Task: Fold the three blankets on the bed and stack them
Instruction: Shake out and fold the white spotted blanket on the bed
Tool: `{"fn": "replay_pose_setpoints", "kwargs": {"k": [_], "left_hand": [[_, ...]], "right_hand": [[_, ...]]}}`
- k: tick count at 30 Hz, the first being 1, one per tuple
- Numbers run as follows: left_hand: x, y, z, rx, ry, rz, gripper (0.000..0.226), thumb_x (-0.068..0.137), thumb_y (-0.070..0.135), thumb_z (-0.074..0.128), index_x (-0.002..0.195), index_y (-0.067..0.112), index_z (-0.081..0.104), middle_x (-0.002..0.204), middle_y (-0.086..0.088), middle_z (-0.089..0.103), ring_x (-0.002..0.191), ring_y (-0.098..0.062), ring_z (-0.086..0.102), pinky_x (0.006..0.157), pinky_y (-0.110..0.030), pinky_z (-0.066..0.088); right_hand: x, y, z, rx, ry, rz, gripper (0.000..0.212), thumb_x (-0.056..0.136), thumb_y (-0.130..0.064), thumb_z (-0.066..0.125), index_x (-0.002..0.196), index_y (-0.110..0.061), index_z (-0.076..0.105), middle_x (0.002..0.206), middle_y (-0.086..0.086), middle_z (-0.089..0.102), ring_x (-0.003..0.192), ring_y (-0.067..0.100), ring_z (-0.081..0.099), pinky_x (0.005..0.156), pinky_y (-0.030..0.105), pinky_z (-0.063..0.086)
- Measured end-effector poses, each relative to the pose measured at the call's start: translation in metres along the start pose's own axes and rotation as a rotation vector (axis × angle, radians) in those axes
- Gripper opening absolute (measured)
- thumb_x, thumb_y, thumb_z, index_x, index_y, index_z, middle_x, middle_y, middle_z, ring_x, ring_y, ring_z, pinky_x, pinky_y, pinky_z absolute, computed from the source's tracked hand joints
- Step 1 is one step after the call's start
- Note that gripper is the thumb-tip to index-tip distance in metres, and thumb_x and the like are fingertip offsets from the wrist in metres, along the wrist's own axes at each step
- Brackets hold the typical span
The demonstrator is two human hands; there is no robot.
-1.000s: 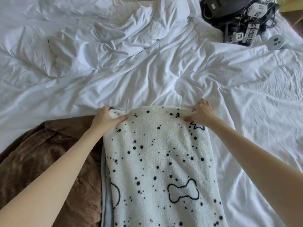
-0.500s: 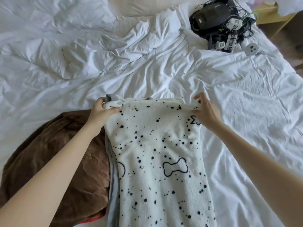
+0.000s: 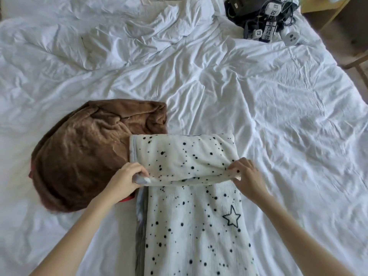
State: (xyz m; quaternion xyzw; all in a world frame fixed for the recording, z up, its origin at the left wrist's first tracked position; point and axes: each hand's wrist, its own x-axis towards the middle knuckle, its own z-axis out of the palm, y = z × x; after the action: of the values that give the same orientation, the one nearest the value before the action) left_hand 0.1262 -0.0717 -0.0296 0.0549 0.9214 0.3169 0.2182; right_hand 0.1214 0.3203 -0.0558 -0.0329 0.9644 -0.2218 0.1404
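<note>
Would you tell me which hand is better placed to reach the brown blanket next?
Probably the left hand: it pinches the spotted blanket beside the brown blanket; the right hand holds the opposite corner.

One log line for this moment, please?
spotted blanket: far end doubled back | left hand: grips edge | right hand: grips edge | brown blanket: to its left

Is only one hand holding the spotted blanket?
No, the left hand and the right hand each pinch a corner of the spotted blanket.
</note>
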Motion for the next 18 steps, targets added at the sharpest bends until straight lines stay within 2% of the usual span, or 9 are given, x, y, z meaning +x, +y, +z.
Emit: {"fn": "replay_pose_setpoints", "kwargs": {"k": [2, 4, 8, 9, 11, 12, 14, 16, 18], "left_hand": [[-0.004, -0.004, 0.011, 0.034, -0.006, -0.003, 0.021, 0.079, 0.009, 0.078, 0.082, 0.027, 0.068, 0.089, 0.014, 0.062, 0.090, 0.001, 0.052, 0.078, -0.032, 0.048], [-0.001, -0.002, 0.010, 0.014, 0.049, -0.049, 0.016, 0.084, 0.010, 0.072, 0.084, 0.026, 0.067, 0.087, 0.011, 0.064, 0.087, -0.005, 0.056, 0.078, -0.038, 0.050], [0.018, 0.016, -0.009, -0.122, 0.251, -0.122, 0.003, 0.089, 0.021, 0.067, 0.091, 0.021, 0.065, 0.080, -0.005, 0.063, 0.077, -0.019, 0.060, 0.069, -0.034, 0.048], [0.024, 0.022, -0.015, -0.167, 0.312, -0.115, 0.003, 0.090, 0.021, 0.066, 0.089, 0.019, 0.064, 0.077, -0.008, 0.062, 0.074, -0.020, 0.059, 0.067, -0.028, 0.045], [0.036, 0.035, -0.028, -0.223, 0.424, -0.083, 0.005, 0.092, 0.020, 0.064, 0.087, 0.020, 0.062, 0.073, -0.001, 0.060, 0.070, -0.015, 0.058, 0.066, -0.021, 0.045], [0.044, 0.040, -0.035, -0.234, 0.462, -0.078, 0.005, 0.092, 0.019, 0.064, 0.088, 0.018, 0.062, 0.074, -0.001, 0.061, 0.072, -0.015, 0.060, 0.068, -0.025, 0.050], [0.063, 0.046, -0.048, -0.239, 0.530, -0.089, 0.010, 0.094, 0.018, 0.062, 0.093, 0.009, 0.061, 0.080, -0.010, 0.063, 0.078, -0.026, 0.065, 0.072, -0.041, 0.055], [0.085, 0.048, -0.061, -0.259, 0.599, -0.091, 0.013, 0.095, 0.019, 0.060, 0.101, 0.007, 0.061, 0.092, -0.009, 0.065, 0.090, -0.028, 0.066, 0.076, -0.032, 0.054], [0.103, 0.051, -0.071, -0.320, 0.568, -0.100, 0.029, 0.094, 0.021, 0.062, 0.123, 0.016, 0.057, 0.117, 0.000, 0.059, 0.113, -0.017, 0.057, 0.085, -0.020, 0.045]], "right_hand": [[-0.012, -0.004, 0.017, -0.004, -0.096, -0.010, 0.044, 0.076, 0.001, 0.063, 0.115, -0.019, 0.059, 0.123, -0.002, 0.052, 0.111, 0.018, 0.048, 0.092, 0.028, 0.042], [-0.015, -0.016, 0.028, 0.061, -0.046, -0.026, 0.045, 0.075, -0.003, 0.064, 0.116, -0.018, 0.056, 0.122, -0.002, 0.051, 0.112, 0.018, 0.047, 0.095, 0.030, 0.041], [0.001, -0.039, 0.040, 0.021, 0.026, -0.066, 0.051, 0.079, -0.036, 0.074, 0.121, -0.019, 0.053, 0.127, -0.001, 0.050, 0.116, 0.018, 0.047, 0.102, 0.033, 0.037], [0.009, -0.043, 0.040, -0.013, 0.029, -0.081, 0.046, 0.080, -0.038, 0.073, 0.119, -0.019, 0.056, 0.127, -0.001, 0.051, 0.117, 0.018, 0.047, 0.103, 0.033, 0.037], [0.028, -0.049, 0.035, -0.035, 0.069, -0.118, 0.021, 0.085, -0.030, 0.070, 0.101, -0.019, 0.065, 0.119, 0.000, 0.058, 0.114, 0.019, 0.052, 0.104, 0.034, 0.037], [0.039, -0.052, 0.031, -0.033, 0.095, -0.138, 0.008, 0.087, -0.024, 0.067, 0.092, -0.017, 0.067, 0.111, 0.001, 0.061, 0.107, 0.019, 0.055, 0.103, 0.036, 0.040], [0.063, -0.058, 0.017, 0.014, 0.168, -0.118, 0.008, 0.090, -0.014, 0.062, 0.084, -0.014, 0.067, 0.098, 0.002, 0.063, 0.092, 0.018, 0.058, 0.094, 0.038, 0.046], [0.093, -0.062, -0.005, 0.151, 0.281, 0.005, 0.006, 0.090, -0.014, 0.060, 0.088, -0.012, 0.066, 0.098, 0.002, 0.063, 0.085, 0.019, 0.060, 0.081, 0.036, 0.052], [0.116, -0.066, -0.028, 0.253, 0.382, 0.121, 0.011, 0.091, -0.017, 0.059, 0.101, -0.013, 0.061, 0.107, 0.001, 0.061, 0.086, 0.018, 0.062, 0.067, 0.032, 0.052]]}}
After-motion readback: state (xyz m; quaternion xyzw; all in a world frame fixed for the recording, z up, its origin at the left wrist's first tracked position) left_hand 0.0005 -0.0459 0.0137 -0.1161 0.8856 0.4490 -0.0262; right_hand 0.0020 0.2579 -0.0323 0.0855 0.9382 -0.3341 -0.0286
